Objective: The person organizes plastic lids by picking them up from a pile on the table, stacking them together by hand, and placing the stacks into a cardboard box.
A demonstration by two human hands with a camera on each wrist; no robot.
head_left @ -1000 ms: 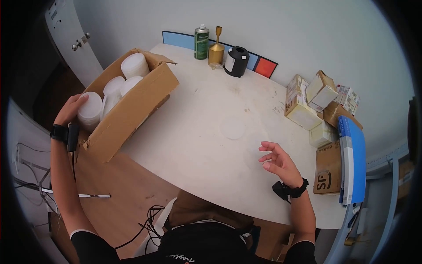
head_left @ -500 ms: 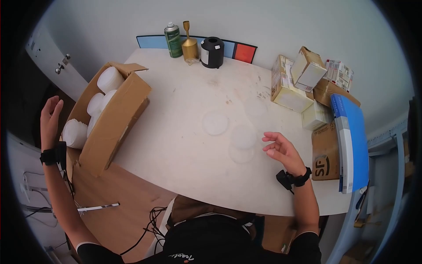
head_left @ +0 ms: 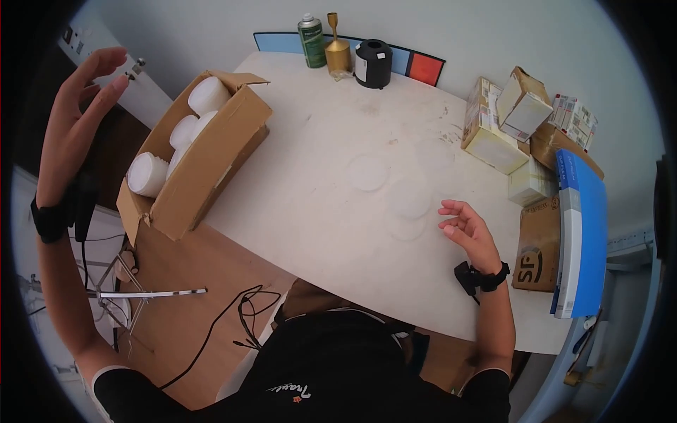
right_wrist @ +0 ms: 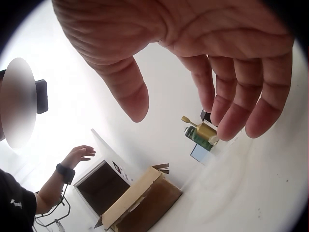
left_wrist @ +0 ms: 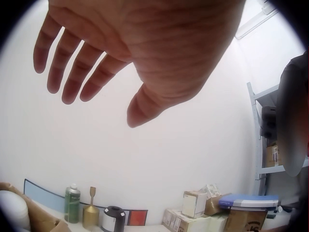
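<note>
My left hand [head_left: 74,120] is raised to the left of the cardboard box [head_left: 211,169], fingers spread apart and holding nothing. In the left wrist view the same hand [left_wrist: 159,48] hangs in front of the white wall with its palm bare. Inside the box sit several white round plastic containers [head_left: 147,175], stacked in places. The box stands at the table's left end, its near end jutting past the edge. Over the right part of the white table [head_left: 317,233] my right hand [head_left: 471,233] hovers with loosely bent, separate fingers and nothing in them.
Along the back stand a green spray can [head_left: 311,41], a brass-coloured vessel [head_left: 338,53] and a black cylinder [head_left: 373,63]. On the right are stacked small boxes [head_left: 493,134], a brown carton [head_left: 537,247] and a blue folder [head_left: 582,233]. Black cables [head_left: 243,310] lie near the chair.
My left hand has let go of a white container in the box and risen up and away to the left. The right hand stays over the table. The head view has shifted.
</note>
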